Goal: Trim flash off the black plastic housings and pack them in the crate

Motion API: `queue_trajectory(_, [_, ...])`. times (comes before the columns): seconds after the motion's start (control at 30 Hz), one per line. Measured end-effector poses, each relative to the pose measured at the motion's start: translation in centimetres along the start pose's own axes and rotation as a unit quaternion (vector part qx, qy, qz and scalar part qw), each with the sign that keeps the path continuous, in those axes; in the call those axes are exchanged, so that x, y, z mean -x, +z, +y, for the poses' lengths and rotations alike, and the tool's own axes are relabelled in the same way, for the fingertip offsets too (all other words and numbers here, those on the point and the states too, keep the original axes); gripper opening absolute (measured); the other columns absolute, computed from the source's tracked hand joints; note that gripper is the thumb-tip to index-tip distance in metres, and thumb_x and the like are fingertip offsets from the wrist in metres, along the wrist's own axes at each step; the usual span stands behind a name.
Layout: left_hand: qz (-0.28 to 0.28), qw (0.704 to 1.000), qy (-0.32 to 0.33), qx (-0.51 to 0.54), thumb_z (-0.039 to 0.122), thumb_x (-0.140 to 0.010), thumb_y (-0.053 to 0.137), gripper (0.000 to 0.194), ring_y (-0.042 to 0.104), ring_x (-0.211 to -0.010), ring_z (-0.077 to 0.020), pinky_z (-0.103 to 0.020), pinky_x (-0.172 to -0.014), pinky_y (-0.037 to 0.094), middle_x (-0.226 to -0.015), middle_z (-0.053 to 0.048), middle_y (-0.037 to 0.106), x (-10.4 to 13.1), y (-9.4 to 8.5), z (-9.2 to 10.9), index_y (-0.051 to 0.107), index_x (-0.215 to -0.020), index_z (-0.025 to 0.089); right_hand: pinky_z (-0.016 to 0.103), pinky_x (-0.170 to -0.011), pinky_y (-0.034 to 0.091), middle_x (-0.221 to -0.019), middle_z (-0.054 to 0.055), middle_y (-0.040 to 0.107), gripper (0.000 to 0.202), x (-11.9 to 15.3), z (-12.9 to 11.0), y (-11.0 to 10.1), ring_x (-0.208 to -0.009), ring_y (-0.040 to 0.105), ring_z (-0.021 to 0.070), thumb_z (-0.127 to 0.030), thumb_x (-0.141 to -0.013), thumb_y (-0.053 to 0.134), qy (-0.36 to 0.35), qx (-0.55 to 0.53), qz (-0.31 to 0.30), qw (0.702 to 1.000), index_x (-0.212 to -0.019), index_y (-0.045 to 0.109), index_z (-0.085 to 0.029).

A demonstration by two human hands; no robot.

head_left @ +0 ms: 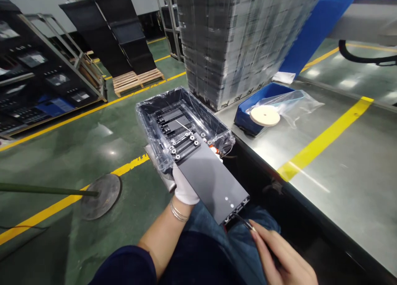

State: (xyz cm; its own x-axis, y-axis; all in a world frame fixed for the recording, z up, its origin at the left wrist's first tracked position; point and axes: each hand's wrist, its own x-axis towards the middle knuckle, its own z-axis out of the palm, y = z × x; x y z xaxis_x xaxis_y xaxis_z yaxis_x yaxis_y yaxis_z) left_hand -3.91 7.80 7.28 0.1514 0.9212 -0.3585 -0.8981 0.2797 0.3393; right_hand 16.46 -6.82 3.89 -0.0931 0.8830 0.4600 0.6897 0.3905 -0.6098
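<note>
My left hand [185,189], in a white glove, supports a flat dark-grey metal panel [211,177] from below and along its side. Black bars with white round ends sit at the panel's far end, and small white dots mark its near end. My bare right hand [279,252] is closed around a thin dark pen-like tool [243,221]. The tool's tip reaches the slotted near edge of the panel; whether it touches, I cannot tell. Beyond the panel is a black bin [217,119] lined with clear plastic, holding several similar dark parts.
To the right runs a metal worktop [325,153] with yellow tape [325,140]. On it stand a blue bin [248,119] with a round cream disc [265,115] and a tall wrapped stack [223,45]. A round stand base [101,196] is on the floor at left.
</note>
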Motion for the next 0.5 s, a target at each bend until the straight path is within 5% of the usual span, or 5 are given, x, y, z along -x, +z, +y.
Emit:
queue_trajectory(0.3, [0.017, 1.0, -0.009, 0.013, 0.053, -0.099, 0.024, 0.059, 0.067, -0.075, -0.0203, -0.037, -0.082, 0.052, -0.075, -0.004, 0.072, 0.5, 0.2, -0.1, 0.069, -0.08, 0.021, 0.02, -0.073, 0.059, -0.091, 0.007, 0.077, 0.02, -0.5, 0.5, -1.0, -0.074, 0.076, 0.0156, -0.026, -0.1, 0.057, -0.077, 0.113, -0.004, 0.991, -0.113, 0.066, -0.014])
queue_trajectory(0.5, [0.055, 0.998, -0.037, 0.011, 0.056, -0.099, 0.017, 0.065, 0.068, -0.073, -0.0199, -0.035, -0.075, 0.056, -0.078, -0.006, 0.073, 0.2, 0.8, 0.0, 0.069, -0.087, 0.018, 0.014, -0.073, 0.058, -0.086, 0.005, 0.076, 0.018, -1.9, 0.0, -1.2, -0.071, 0.075, 0.0126, -0.023, -0.099, 0.055, -0.072, 0.053, 0.005, 0.996, -0.109, 0.068, -0.016])
